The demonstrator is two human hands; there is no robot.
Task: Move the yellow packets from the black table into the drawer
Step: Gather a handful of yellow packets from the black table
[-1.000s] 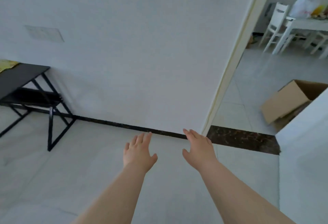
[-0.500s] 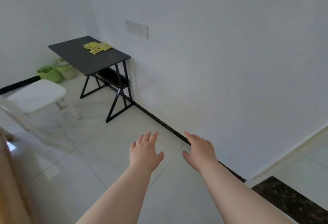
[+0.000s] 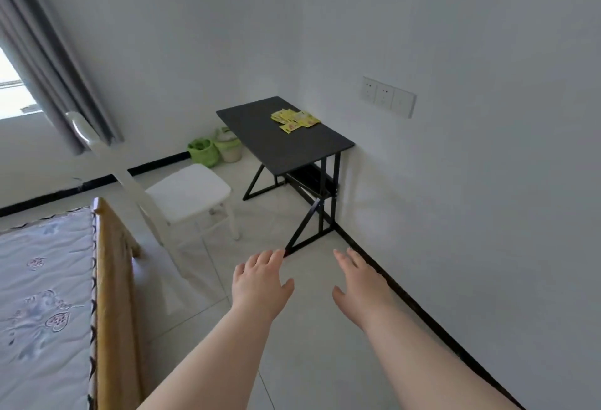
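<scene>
Both grips empty, yellow packets (image 3: pixel 295 120) blurred

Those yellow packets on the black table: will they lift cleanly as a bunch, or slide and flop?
The yellow packets look thin and flat, so probably light and floppy. They overlap loosely, so a push would likely scatter them across the smooth black table. Pinching edges probably works better.

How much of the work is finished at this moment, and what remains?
Nothing looks done: the yellow packets all lie in a pile on the black table by the wall. In hand: nothing; the left hand and right hand are open and empty, above the floor, short of the table. Left: every packet. No drawer is in view.
</scene>
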